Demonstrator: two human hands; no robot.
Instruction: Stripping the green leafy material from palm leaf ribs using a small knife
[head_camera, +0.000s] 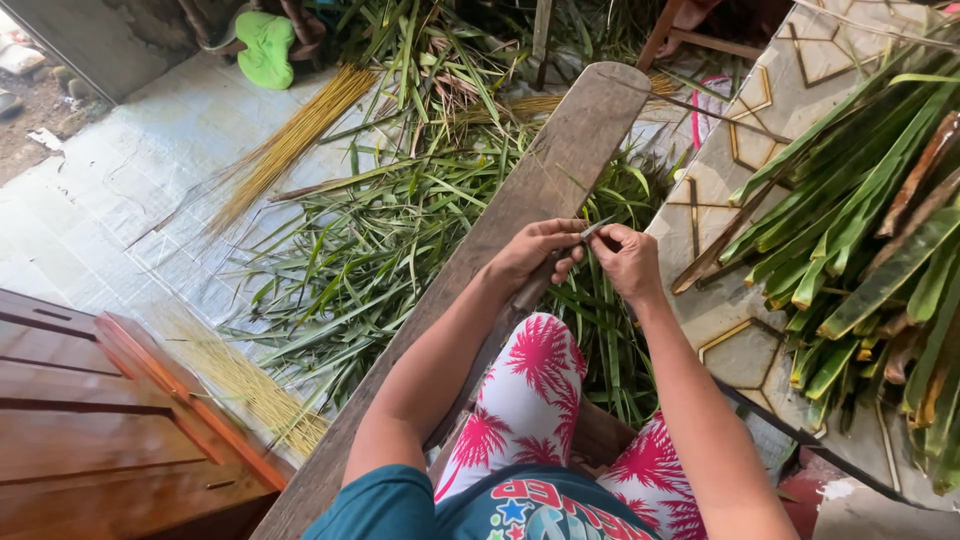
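My left hand (535, 250) is closed around a knife (558, 262) with a dark handle, its short blade pointing right. My right hand (628, 258) pinches a thin green leaf strip against the blade tip, just over the long wooden plank (560, 150) that slants from bottom left to top centre. Both hands meet above my knees, which wear white trousers with a pink leaf print (520, 400).
A heap of cut green leaf blades (380, 240) covers the tiled floor left of the plank. Two bundles of thin yellow midribs (290, 140) lie further left. Long green fronds (870, 230) are stacked on a patterned ledge at right. Wooden furniture (90, 400) stands at bottom left.
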